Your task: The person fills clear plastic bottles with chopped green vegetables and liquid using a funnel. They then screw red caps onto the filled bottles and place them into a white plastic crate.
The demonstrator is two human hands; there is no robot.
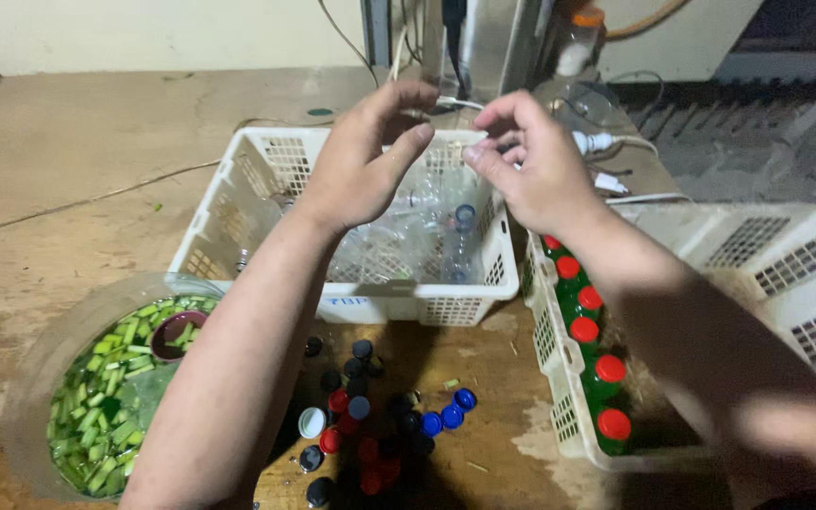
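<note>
Small pale strip: a thin whitish piece [476, 140] pinched between both hands above the white slotted plastic crate [238, 203] of clear empty bottles, at 12 o'clock.
Left hand [361, 161]: thumb and fingers closed on it.
Right hand [531, 161]: fingertips nipping its other end.
Handling: looks light, flimsy; best gripped at its ends.
Count: five red-capped green bottles [606, 378] visible at 3 o'clock; loose caps [380, 425] at 6 o'clock, too many to count; one bowl of chopped greens [106, 387] at 8 o'clock.

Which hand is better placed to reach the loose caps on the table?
Left, probably. The left hand and its forearm pass directly above the loose caps; the right hand sits nearer the red-capped green bottles.
</note>
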